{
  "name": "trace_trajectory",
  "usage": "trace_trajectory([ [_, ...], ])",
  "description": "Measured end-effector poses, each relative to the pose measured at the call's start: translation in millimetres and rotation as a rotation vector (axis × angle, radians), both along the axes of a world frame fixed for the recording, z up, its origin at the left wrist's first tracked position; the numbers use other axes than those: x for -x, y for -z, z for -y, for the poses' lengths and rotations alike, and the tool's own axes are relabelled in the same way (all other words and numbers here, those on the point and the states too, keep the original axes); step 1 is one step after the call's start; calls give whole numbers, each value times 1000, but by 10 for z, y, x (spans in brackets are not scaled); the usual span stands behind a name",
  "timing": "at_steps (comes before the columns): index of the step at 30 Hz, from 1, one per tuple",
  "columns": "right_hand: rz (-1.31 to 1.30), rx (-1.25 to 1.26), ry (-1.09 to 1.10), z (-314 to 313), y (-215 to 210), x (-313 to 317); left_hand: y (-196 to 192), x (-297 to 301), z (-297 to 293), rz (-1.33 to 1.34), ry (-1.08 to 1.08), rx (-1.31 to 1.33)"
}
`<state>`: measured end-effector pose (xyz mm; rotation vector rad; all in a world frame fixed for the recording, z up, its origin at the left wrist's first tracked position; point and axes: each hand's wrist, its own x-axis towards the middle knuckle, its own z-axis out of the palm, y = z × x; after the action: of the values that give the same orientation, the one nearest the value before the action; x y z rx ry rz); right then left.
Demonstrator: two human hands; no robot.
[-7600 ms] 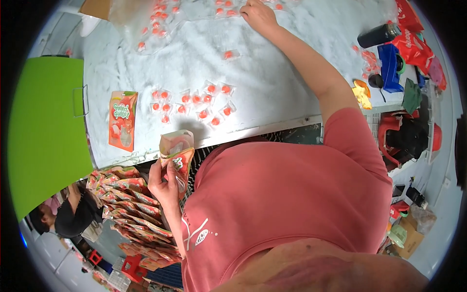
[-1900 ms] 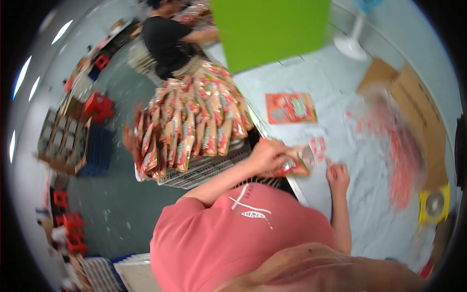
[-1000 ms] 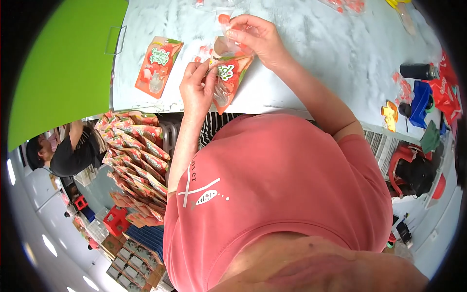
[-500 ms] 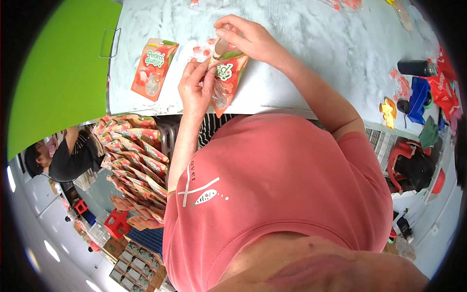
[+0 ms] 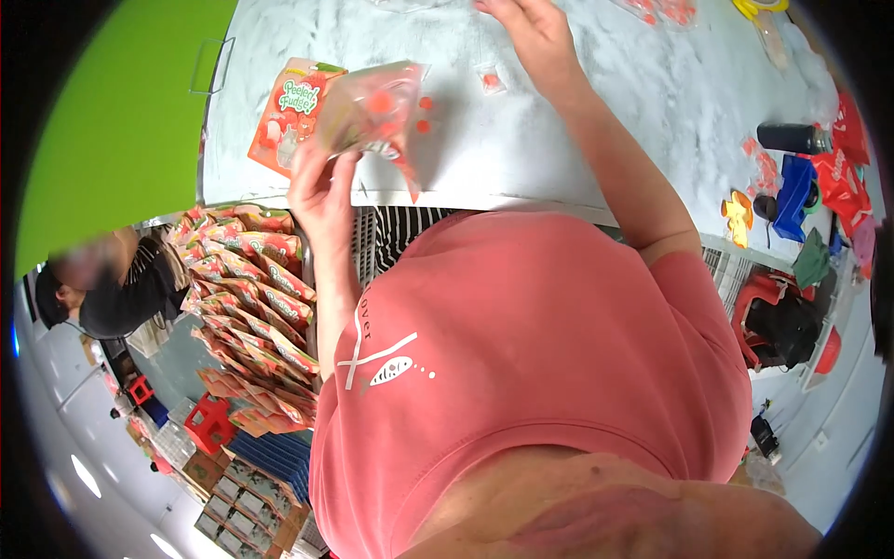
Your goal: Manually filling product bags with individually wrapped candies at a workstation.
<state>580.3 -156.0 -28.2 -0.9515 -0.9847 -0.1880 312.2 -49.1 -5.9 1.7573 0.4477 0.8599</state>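
My left hand [image 5: 321, 186] is closed on a stand-up candy pouch [image 5: 358, 107], pinching its near edge above the table. The pouch is tilted, with its clear side and red pieces showing. Flat on the table, partly behind it, lies another red-orange pouch [image 5: 279, 121] with a green-and-white printed front. At the top edge of the view, my right hand [image 5: 535, 42] reaches away with its fingers stretched out; their tips are partly cut off. Between the hands sits a small clear sachet [image 5: 490, 80] with a red piece inside. Clear wrap [image 5: 410, 4] lies beyond.
Many similar pouches stand packed in rows [image 5: 251, 307] at my left, below the pale table [image 5: 521, 172]. A co-worker in a dark top [image 5: 126, 298] is beyond them. A black cylinder [image 5: 792, 138], blue holder [image 5: 794, 196] and yellow clip [image 5: 738, 219] lie at right.
My left hand has moved left with the pouch, which has turned so its clear side shows. My right hand has left the pouch and moved up and right, away from it.
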Motion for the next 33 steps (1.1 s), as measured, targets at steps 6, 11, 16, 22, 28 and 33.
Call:
trace_trajectory([
  [6,495,1068,247,222,1192,156,-75,524,-127,-11,-138,37],
  [11,532,1057,60,-271,943,552,63,907,-158,-114,-251,71],
  [16,788,1144,-17,-590,882,803,76,1005,-129,-86,-250,28],
  [22,947,987,53,-676,981,842,112,1057,-127,-94,-254,18],
  [28,188,749,-29,-673,1019,635,137,818,-173,-116,-152,-55],
  [33,-848,383,-504,-513,-17,650,16,444,-125,-240,-139,-167],
])
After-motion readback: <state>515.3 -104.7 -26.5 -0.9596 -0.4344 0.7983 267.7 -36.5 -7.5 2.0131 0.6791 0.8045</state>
